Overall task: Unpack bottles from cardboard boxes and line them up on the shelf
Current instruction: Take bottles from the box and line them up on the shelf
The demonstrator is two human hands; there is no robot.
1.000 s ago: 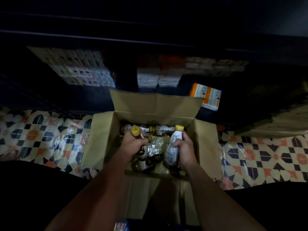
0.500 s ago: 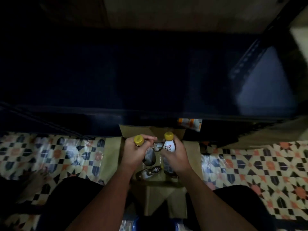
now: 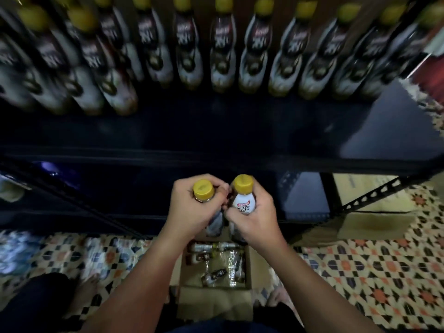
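Down at our feet sits the open box [image 3: 255,265] on the patterned floor [image 3: 360,267], with a few bottles lying on their sides among crinkled plastic wrap [image 3: 230,263] inside. A bare foot shows at each side of it.

Up from there, our two forearms reach forward over the box. The left hand [image 3: 189,210] has its grip wrapped tight round the left bottle [image 3: 203,192], yellow cap poking out the top, body mostly hidden behind the fingers. The right hand [image 3: 254,219] is clamped on the right bottle [image 3: 243,200], its white label facing us with red lettering, yellow cap up. Both bottles are upright, just beside each other, and the knuckles of the two hands touch between them. They hang above the box, in front of the dark shelf [image 3: 216,162].

Beyond, the shelf board runs across, bare and dark at its front. Farther back stands a long row [image 3: 221,49] of the same yellow-capped bottles, blurred, side by side. A perforated metal brace [image 3: 374,195] angles across at the right.
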